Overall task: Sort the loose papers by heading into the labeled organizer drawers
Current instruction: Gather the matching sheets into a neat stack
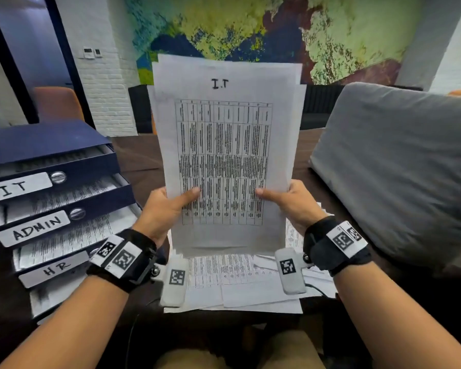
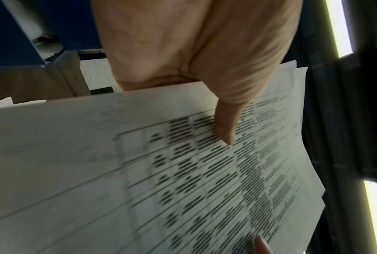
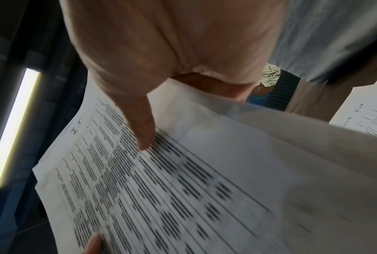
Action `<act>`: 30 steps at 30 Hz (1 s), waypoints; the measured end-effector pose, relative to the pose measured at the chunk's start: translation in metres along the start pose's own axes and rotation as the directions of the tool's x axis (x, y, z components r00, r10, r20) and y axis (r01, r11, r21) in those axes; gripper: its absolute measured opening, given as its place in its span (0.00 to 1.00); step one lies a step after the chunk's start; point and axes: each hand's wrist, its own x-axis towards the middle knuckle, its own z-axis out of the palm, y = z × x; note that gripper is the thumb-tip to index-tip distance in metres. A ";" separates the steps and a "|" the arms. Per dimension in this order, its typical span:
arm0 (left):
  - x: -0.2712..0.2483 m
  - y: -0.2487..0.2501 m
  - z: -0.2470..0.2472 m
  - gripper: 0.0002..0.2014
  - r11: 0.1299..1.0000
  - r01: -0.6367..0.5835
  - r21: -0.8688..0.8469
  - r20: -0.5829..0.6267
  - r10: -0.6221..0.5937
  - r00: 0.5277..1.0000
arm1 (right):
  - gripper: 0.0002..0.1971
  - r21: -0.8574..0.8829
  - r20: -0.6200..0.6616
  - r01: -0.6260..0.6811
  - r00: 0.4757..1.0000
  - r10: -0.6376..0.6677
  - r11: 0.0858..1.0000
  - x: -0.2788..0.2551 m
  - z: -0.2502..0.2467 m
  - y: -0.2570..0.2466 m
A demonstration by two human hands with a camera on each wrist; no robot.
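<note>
I hold a stack of printed sheets [image 1: 225, 155] upright in front of me; the front sheet is headed "I.T" above a table of text. My left hand [image 1: 168, 206] pinches the stack's lower left edge, thumb across the front, and the left wrist view shows that thumb on the paper stack [image 2: 183, 171]. My right hand [image 1: 288, 202] pinches the lower right edge the same way, thumb on the stack [image 3: 172, 180]. The blue organizer [image 1: 45, 139] stands at left with drawers labeled IT [image 1: 16, 186], ADMIN [image 1: 35, 227] and HR [image 1: 56, 267] pulled out stepwise, papers lying in them.
More loose papers [image 1: 245, 280] lie on the dark table below the held stack. A large grey cushion [image 1: 399, 166] fills the right side. An orange chair [image 1: 56, 102] stands behind the organizer. A thin cable [image 1: 129, 339] runs near the table's front edge.
</note>
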 end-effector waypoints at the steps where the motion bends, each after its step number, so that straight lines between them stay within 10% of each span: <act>1: 0.000 0.003 0.002 0.25 1.000 -0.009 0.004 0.003 0.009 1.000 | 0.09 0.011 -0.001 0.002 1.000 -0.002 1.000 0.000 -0.001 -0.001; 8: -0.005 -0.013 -0.003 0.40 1.000 0.007 0.026 0.082 -0.009 0.997 | 0.14 0.001 0.020 -0.016 1.000 0.016 1.000 -0.007 -0.002 0.017; 17: 0.004 0.007 0.009 0.07 0.956 -0.164 0.243 0.070 0.151 0.986 | 0.12 -0.073 0.033 0.060 0.998 -0.058 0.995 0.000 0.006 0.000; 30: 0.007 0.011 -0.001 0.19 0.981 -0.174 0.087 0.100 0.166 0.981 | 0.14 -0.092 0.041 0.089 0.996 -0.085 0.992 0.002 0.006 -0.002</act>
